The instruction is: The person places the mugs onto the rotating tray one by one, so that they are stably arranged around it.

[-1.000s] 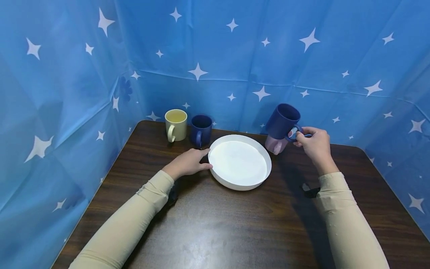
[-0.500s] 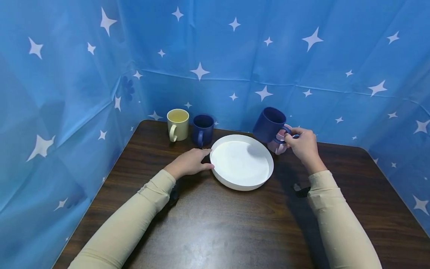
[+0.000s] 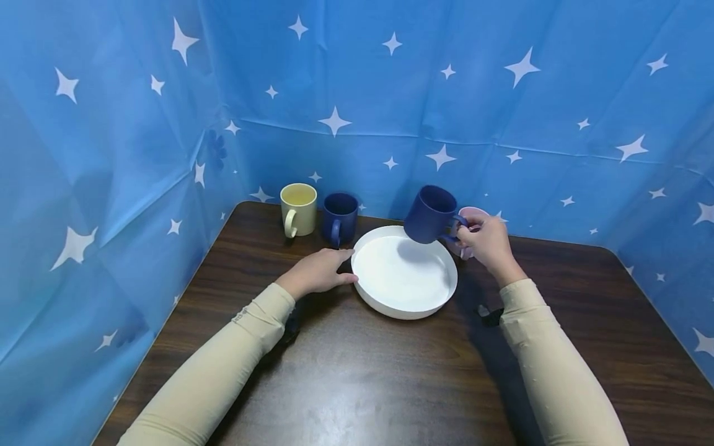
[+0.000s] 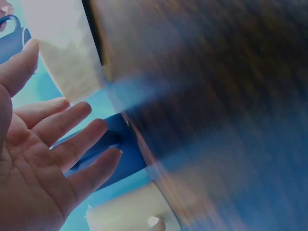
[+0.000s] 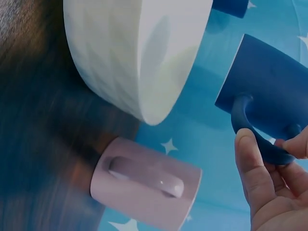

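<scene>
My right hand (image 3: pixel 484 243) pinches the handle of a dark blue mug (image 3: pixel 429 214), which is raised and slightly tilted over the back right rim of a round white tray (image 3: pixel 404 279). The right wrist view shows thumb and fingers around that mug's handle (image 5: pixel 262 139). My left hand (image 3: pixel 319 272) rests against the tray's left side with thumb and fingers spread. In the left wrist view its fingers (image 4: pixel 72 120) are extended and hold nothing. A pink mug (image 5: pixel 144 185) stands on the table just right of the tray, partly hidden behind the right hand in the head view.
At the back left of the dark wooden table (image 3: pixel 346 371) stand a yellow mug (image 3: pixel 299 209) and a second dark blue mug (image 3: pixel 339 218), handles toward me. A blue curtain with white stars (image 3: pixel 368 93) hangs close behind the table. A small black object (image 3: pixel 491 316) shows by the right sleeve.
My right hand has carried the blue mug left and slightly down, from above the pink mug to over the tray's rim. The left hand keeps its place at the tray.
</scene>
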Action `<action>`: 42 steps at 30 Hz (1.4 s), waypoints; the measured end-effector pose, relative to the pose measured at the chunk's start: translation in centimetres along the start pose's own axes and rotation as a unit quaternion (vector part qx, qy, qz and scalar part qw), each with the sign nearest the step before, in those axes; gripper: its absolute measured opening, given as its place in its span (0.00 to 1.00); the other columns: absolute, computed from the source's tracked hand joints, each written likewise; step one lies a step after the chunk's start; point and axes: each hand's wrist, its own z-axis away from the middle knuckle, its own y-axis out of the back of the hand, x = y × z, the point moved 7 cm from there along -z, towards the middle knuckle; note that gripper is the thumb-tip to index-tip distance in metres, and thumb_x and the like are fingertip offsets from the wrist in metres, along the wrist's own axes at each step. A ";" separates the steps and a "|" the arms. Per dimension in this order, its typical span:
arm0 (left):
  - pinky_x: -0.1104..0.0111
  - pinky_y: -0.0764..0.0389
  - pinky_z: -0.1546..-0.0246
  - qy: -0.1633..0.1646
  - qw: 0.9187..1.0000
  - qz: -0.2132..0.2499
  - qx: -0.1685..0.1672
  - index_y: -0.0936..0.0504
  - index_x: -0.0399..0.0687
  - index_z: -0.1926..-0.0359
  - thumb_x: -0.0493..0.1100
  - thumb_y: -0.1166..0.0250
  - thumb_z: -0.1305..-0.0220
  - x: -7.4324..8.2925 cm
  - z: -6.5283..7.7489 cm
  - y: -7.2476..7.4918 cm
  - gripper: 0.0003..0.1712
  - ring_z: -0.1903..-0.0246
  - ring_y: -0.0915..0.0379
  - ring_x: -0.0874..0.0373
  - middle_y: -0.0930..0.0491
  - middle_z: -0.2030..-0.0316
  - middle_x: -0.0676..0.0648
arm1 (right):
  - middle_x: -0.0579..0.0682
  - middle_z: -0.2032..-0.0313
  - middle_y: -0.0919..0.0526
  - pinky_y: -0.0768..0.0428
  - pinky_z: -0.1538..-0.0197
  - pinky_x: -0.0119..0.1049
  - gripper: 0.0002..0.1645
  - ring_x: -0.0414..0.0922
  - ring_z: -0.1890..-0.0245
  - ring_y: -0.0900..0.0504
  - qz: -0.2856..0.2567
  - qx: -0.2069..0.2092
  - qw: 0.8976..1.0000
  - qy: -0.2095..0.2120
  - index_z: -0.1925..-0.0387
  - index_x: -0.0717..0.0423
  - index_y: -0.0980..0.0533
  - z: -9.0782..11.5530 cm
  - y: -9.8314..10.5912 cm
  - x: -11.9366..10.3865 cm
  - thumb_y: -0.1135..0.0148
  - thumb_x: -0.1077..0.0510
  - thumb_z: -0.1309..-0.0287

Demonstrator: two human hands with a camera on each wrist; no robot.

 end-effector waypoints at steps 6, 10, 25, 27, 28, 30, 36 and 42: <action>0.55 0.38 0.29 -0.002 1.000 -0.004 0.000 0.37 0.38 0.25 0.57 0.38 0.27 0.1 0.3 0.0 0.41 0.28 0.38 0.47 0.35 0.27 0.40 | 0.62 0.71 0.16 0.23 0.78 0.32 0.14 0.59 0.71 0.16 -0.037 -0.036 0.999 -0.013 0.55 0.72 0.20 -0.5 -1.8 0.3 0.45 0.68 0.40; 0.55 0.38 0.29 -0.003 1.000 -0.009 0.000 0.37 0.39 0.24 0.57 0.39 0.27 0.1 0.4 0.0 0.41 0.28 0.38 0.48 0.35 0.27 0.40 | 0.63 0.70 0.16 0.20 0.74 0.32 0.17 0.57 0.71 0.15 -0.038 -0.050 0.998 -0.009 0.51 0.74 0.21 -0.8 -2.8 0.5 0.45 0.69 0.38; 0.54 0.37 0.29 -0.006 1.000 -0.011 0.008 0.37 0.39 0.25 0.56 0.38 0.27 0.3 0.4 0.0 0.40 0.29 0.37 0.48 0.34 0.28 0.40 | 0.67 0.62 0.14 0.24 0.72 0.29 0.18 0.47 0.72 0.17 0.004 -0.075 0.997 0.001 0.47 0.74 0.21 -1.6 -5.1 1.4 0.44 0.69 0.37; 0.54 0.37 0.29 -0.009 1.000 -0.010 0.009 0.37 0.38 0.25 0.56 0.38 0.27 0.4 0.5 0.0 0.40 0.29 0.37 0.47 0.34 0.28 0.40 | 0.66 0.63 0.14 0.24 0.71 0.31 0.18 0.49 0.71 0.17 0.008 -0.076 0.997 0.002 0.48 0.74 0.21 -1.6 -5.3 1.3 0.44 0.69 0.37; 0.54 0.37 0.29 -0.009 1.000 -0.011 0.009 0.37 0.38 0.25 0.56 0.38 0.27 0.4 0.5 0.0 0.40 0.29 0.37 0.47 0.34 0.28 0.39 | 0.66 0.63 0.14 0.24 0.70 0.32 0.18 0.49 0.71 0.17 0.010 -0.076 0.997 0.002 0.48 0.73 0.21 -1.7 -5.5 1.2 0.44 0.69 0.37; 0.54 0.37 0.29 -0.007 1.000 -0.015 0.011 0.37 0.38 0.25 0.56 0.38 0.27 0.4 0.5 0.1 0.40 0.29 0.37 0.47 0.34 0.28 0.39 | 0.65 0.63 0.14 0.24 0.70 0.32 0.18 0.50 0.70 0.17 0.014 -0.074 0.997 0.004 0.48 0.73 0.21 -1.7 -5.6 1.1 0.44 0.69 0.37; 0.55 0.36 0.30 -0.004 1.000 -0.024 0.016 0.36 0.39 0.25 0.57 0.38 0.27 0.3 0.5 0.1 0.40 0.29 0.37 0.48 0.33 0.28 0.40 | 0.64 0.62 0.15 0.24 0.69 0.30 0.20 0.48 0.70 0.18 0.019 -0.074 0.997 0.003 0.47 0.72 0.21 -2.1 -6.1 0.8 0.43 0.68 0.39; 0.54 0.36 0.29 0.002 1.000 -0.023 0.012 0.37 0.40 0.25 0.58 0.38 0.27 0.0 0.4 0.2 0.41 0.28 0.37 0.48 0.34 0.28 0.40 | 0.62 0.65 0.15 0.25 0.70 0.30 0.17 0.46 0.71 0.20 0.019 -0.070 0.997 0.007 0.51 0.71 0.19 -2.3 -6.6 0.8 0.42 0.68 0.40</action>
